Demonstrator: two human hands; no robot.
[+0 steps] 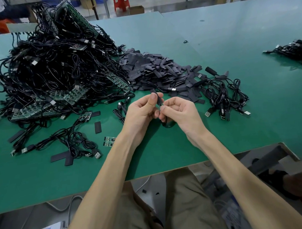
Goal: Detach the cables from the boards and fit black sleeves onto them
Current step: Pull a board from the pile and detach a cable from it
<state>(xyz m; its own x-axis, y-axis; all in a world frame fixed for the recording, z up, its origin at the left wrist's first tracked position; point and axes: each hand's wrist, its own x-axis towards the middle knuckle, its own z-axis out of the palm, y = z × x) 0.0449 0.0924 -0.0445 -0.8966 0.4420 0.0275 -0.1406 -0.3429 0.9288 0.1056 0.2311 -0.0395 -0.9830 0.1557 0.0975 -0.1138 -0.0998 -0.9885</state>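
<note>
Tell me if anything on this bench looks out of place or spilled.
Nothing looks damaged, but several black sleeves lie scattered front left, away from the sleeve pile, a crossed pair near the edge of the table. Two small boards lie loose beside them, and black scraps sit on the floor.

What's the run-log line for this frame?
step: sleeving | left hand: holds black sleeve | right hand: pinches cable end by sleeve | sleeve pile: beyond hands
</note>
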